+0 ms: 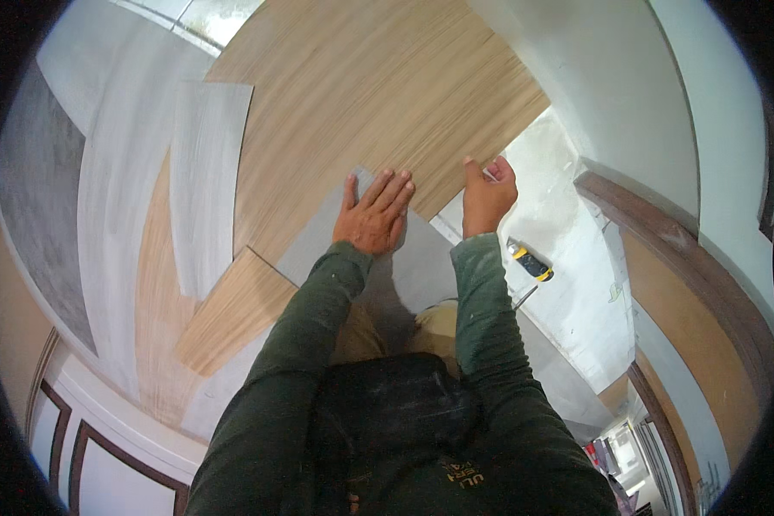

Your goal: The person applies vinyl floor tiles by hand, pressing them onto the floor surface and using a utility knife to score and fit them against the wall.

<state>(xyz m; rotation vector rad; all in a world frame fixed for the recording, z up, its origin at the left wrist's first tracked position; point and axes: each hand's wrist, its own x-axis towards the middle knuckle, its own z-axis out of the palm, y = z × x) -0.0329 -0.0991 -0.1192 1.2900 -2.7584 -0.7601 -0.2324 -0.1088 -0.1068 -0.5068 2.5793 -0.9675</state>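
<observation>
My left hand (pixel 374 211) lies flat, fingers apart, across a grey sheet (pixel 305 232) and the near edge of a large wood-grain sheet (pixel 370 86). At that sheet's right corner, my right hand (pixel 488 193) is closed, with a small thin white piece (pixel 490 175) between thumb and fingers. A yellow-and-black utility knife (pixel 531 262) rests on a white surface (pixel 576 327) just right of my right forearm, beside a thin rod-like tool (pixel 525 298).
Grey, whitish and pale wood-look planks (pixel 120 241) overlap at the left, with a short wood-grain piece (pixel 232 314) nearer me. A pale wall (pixel 628 86) with a brown skirting board (pixel 636 198) runs along the right. A white panelled surface with dark trim (pixel 125 464) shows lower left.
</observation>
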